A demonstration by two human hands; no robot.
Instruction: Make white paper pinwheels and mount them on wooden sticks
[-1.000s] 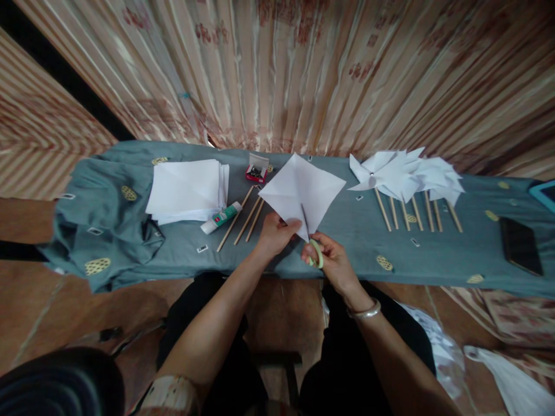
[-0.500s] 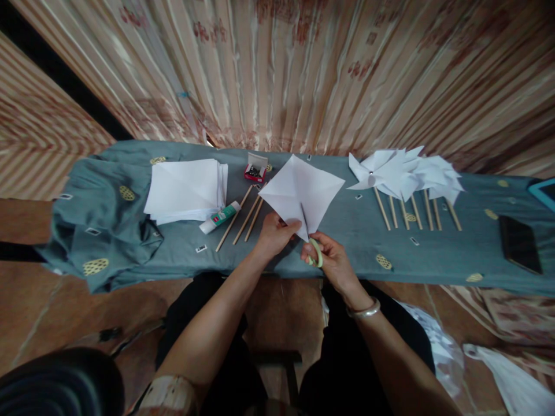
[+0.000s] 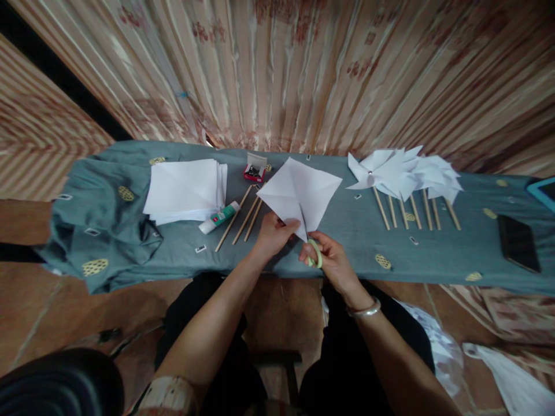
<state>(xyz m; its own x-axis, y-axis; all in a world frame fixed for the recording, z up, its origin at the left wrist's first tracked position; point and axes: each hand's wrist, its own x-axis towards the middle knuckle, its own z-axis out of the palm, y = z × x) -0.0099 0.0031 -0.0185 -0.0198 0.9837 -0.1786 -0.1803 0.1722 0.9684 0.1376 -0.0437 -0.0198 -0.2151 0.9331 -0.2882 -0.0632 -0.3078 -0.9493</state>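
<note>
My left hand (image 3: 277, 233) pinches a square sheet of white paper (image 3: 299, 188) near its lower corner, thumb on top. The sheet is held corner-up above the table and has crease lines. In my right hand (image 3: 328, 254) is a pair of scissors (image 3: 315, 253) with pale green handles. Their blades are at the paper's lower corner, along a slit that runs up toward the middle. Left of the paper lie several wooden sticks (image 3: 247, 221), a glue stick (image 3: 219, 217) and a small red box of pins (image 3: 254, 172).
A stack of white paper (image 3: 184, 188) sits on the left of the cloth-covered table (image 3: 347, 248). Several paper pinwheels (image 3: 399, 173) on sticks lie to the right. Farther right are a dark phone (image 3: 519, 242) and a blue-edged device (image 3: 544, 193). A curtain (image 3: 277, 75) hangs behind.
The paper has shifted slightly left and down. The scissor blades show less above the paper's lower corner than before. Both hands keep their grips.
</note>
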